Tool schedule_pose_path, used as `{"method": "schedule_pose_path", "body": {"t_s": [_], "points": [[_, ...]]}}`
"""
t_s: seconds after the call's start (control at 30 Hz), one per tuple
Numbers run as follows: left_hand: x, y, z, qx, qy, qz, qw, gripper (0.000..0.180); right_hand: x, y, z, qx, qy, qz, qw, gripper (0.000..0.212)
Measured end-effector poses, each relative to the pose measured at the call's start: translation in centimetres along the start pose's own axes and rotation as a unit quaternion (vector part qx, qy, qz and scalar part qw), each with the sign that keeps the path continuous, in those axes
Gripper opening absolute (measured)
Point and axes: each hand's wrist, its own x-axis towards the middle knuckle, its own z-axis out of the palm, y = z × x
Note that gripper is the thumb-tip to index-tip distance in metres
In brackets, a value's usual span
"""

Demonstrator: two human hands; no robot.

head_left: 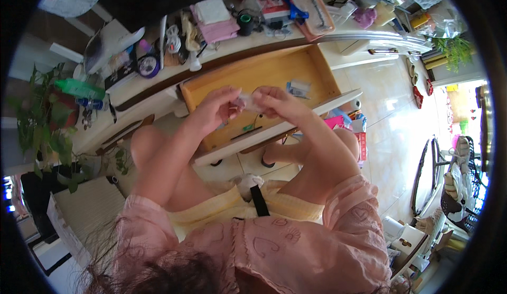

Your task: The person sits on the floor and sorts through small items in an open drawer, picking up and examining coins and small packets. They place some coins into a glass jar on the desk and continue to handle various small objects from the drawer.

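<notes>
Over a pulled-out wooden drawer, my two hands meet at a small, clear, plastic-looking piece. My left hand pinches its left side, and my right hand grips the right side with curled fingers. What kind of thing it is I cannot make out. Inside the drawer, beyond my right hand, lies a small clear packet with blue and white on it. A little green item and a dark thin one rest near the drawer's front panel.
Along the cabinet top stand pink and white folded cloths, a roll of purple tape, a white cable and a pink tray. A green bottle and a leafy plant are at left. Colourful packages sit right of the drawer.
</notes>
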Motion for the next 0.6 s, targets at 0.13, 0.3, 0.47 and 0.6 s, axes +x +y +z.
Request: {"method": "schedule_pose_path", "body": {"t_s": [0.13, 0.3, 0.47, 0.6], "points": [[0.5, -0.3, -1.0, -0.043, -0.025, -0.009, 0.999, 0.027, 0.2, 0.2, -1.1, 0.004, 0.081, -0.028, 0.996, 0.021], [0.8, -0.7, -1.6, -0.034, 0.026, -0.027, 0.999, 0.031, 0.0, -0.5, -1.3, 0.107, 0.07, -0.011, 0.992, 0.024], [1.2, -0.8, -1.2, -0.015, 0.045, -0.036, 0.998, 0.037, -0.2, -0.7, -1.6, 0.15, 0.064, -0.005, 0.987, 0.024], [1.3, -1.0, -1.3, 0.066, 0.051, -0.031, 0.996, 0.032, 0.2, -0.9, -0.4, 0.176, 0.117, -0.031, 0.977, 0.022]]}}
